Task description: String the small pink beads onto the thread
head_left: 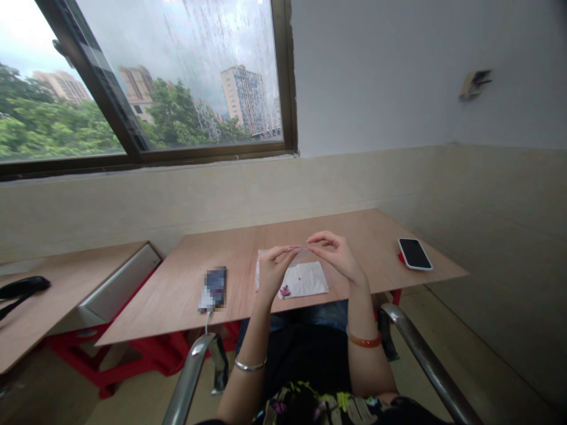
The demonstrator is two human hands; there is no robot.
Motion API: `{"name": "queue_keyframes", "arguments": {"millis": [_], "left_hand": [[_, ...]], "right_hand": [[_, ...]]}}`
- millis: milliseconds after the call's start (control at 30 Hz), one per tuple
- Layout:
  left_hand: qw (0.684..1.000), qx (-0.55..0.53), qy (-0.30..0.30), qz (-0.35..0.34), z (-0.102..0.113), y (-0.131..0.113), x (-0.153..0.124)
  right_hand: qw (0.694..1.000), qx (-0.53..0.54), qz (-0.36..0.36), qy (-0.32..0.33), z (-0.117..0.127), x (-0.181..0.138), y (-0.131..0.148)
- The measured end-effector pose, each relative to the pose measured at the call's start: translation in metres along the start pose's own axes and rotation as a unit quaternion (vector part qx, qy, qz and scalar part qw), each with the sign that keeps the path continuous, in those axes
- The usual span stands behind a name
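thin item point(303, 247) (barely visible) | between left hand point(275, 265), right hand point(340, 254)

We sit in a plain room, office or workroom we cannot tell: board worktop point(168, 289) on red supports point(148, 352), half-tiled wall point(217, 200), sliding window point(186, 35) at upper left.

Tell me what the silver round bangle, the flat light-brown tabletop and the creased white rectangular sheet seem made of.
Silver round bangle: likely polished metal, from its bright highlights. Flat light-brown tabletop: probably plywood, satin or matte, from its faint grain and thin edge. Creased white rectangular sheet: matte paper or thin cloth; its soft wrinkles fit either.
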State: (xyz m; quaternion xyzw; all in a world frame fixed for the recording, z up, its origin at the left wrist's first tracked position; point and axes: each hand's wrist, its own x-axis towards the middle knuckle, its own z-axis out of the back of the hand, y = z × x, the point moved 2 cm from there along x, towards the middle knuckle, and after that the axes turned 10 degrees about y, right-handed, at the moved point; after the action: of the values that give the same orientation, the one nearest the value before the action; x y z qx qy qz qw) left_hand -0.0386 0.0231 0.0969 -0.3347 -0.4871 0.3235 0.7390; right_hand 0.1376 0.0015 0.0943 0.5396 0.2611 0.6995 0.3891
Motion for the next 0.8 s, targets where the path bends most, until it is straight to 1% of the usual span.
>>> {"name": "queue_keyframes", "arguments": {"millis": [67, 133, 567, 700, 800], "left_hand": [[1.000, 0.009, 0.000, -0.006, 0.0003, 0.0004, -0.0005], [1.000, 0.018, -0.001, -0.013, 0.0002, 0.0013, -0.0008], [0.994, 0.093, 0.010, -0.054, 0.0003, 0.0019, -0.0017], [0.994, 0.092, 0.019, -0.061, 0.0003, 0.0000, -0.0017], [0.995, 0.079, 0.033, -0.047, 0.0007, -0.0022, -0.0012]], "right_hand": [[1.000, -0.007, 0.014, 0.024, -0.0006, -0.0012, 0.0044], [0.999, -0.014, 0.019, 0.033, -0.0022, -0.0015, 0.0075], [0.998, -0.005, 0.033, 0.046, -0.0064, -0.0019, 0.0120], [0.998, -0.015, 0.032, 0.058, -0.0070, -0.0021, 0.0113], [0.997, -0.026, 0.022, 0.071, -0.0070, -0.0028, 0.0089]]}}
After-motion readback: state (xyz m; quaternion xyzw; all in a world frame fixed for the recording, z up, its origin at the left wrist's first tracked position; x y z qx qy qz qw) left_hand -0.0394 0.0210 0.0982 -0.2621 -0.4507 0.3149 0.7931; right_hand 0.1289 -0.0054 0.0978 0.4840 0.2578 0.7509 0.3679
